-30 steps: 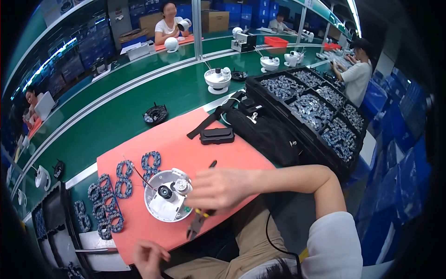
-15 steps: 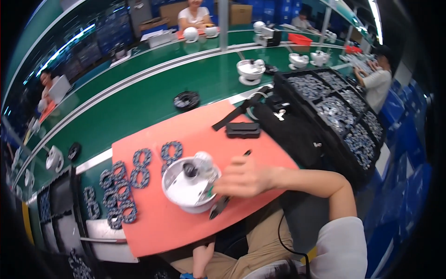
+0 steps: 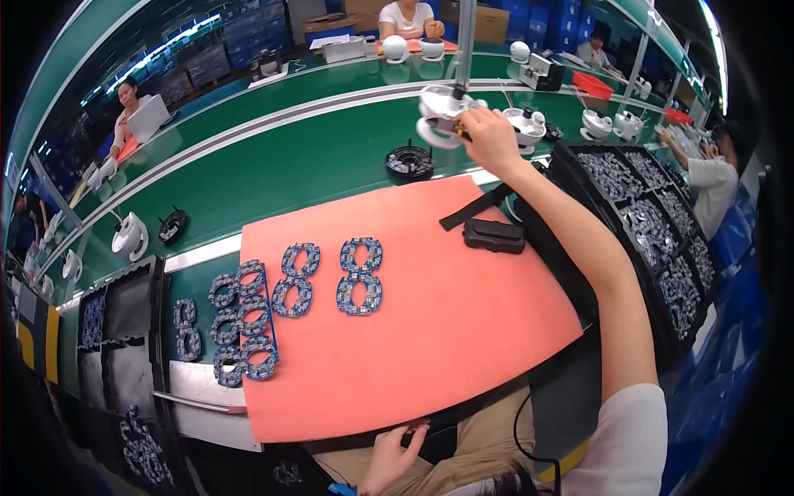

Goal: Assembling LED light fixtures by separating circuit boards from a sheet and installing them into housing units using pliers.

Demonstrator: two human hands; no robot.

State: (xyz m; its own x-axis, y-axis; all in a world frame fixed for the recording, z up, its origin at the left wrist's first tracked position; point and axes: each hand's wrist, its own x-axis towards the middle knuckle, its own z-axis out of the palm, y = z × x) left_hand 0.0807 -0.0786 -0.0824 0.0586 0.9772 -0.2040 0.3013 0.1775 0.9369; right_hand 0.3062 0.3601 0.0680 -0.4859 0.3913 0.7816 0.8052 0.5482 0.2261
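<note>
Currently the right hand (image 3: 492, 142) is stretched far forward, its fingers closed on the edge of a white dome-shaped camera housing (image 3: 444, 106) with a black lens on top; the housing is above or on the green tabletop (image 3: 314, 153) past the mat's far edge, and I cannot tell whether its base touches down. A bit of yellow shows at those fingertips, too small to make out. Well back toward the body, the left hand (image 3: 395, 457) is just below the near edge of the coral mat (image 3: 438, 331), fingers bent and thumb close to them; whether it grips anything, I cannot tell. Between the two hands, and to the left, two blue figure-eight circuit boards (image 3: 360, 283) lie apart on the mat, with a packed cluster of similar boards (image 3: 253, 318) farther left, across the mat's edge. Near the right hand, on its left and slightly nearer the body, sits a black ring-shaped part (image 3: 409, 162); just beyond that hand, to the right, stands another white housing (image 3: 529, 131). Under the right forearm's left side rests a black case (image 3: 493, 236), and right of the forearm is a black compartment tray (image 3: 685, 337) filled with small parts.
</note>
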